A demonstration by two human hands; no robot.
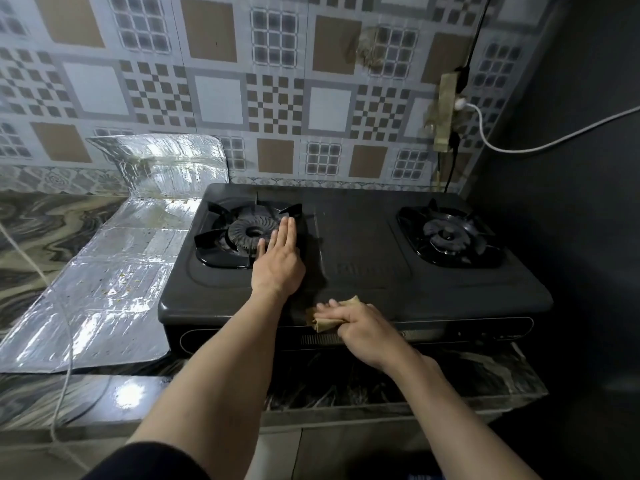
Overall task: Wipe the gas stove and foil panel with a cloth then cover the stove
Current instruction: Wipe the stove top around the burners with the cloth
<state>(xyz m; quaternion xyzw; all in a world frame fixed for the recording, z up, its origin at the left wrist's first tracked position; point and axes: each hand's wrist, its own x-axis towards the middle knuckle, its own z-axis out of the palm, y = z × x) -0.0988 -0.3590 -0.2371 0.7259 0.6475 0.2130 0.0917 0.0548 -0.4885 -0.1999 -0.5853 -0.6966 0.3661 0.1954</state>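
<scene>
- Centrally, a matte black two-burner gas stove (363,258) sits on a marbled counter (52,230).
- Left hand (277,261) lies flat, fingers straight, beside the ridged round left burner (251,232).
- Right hand (360,327) grips a crumpled tan cloth (323,322) at the stove's front edge.
- Creased, shiny foil panel (104,292) lies left of the stove, its far end bent up against the patterned tile wall (277,81).
</scene>
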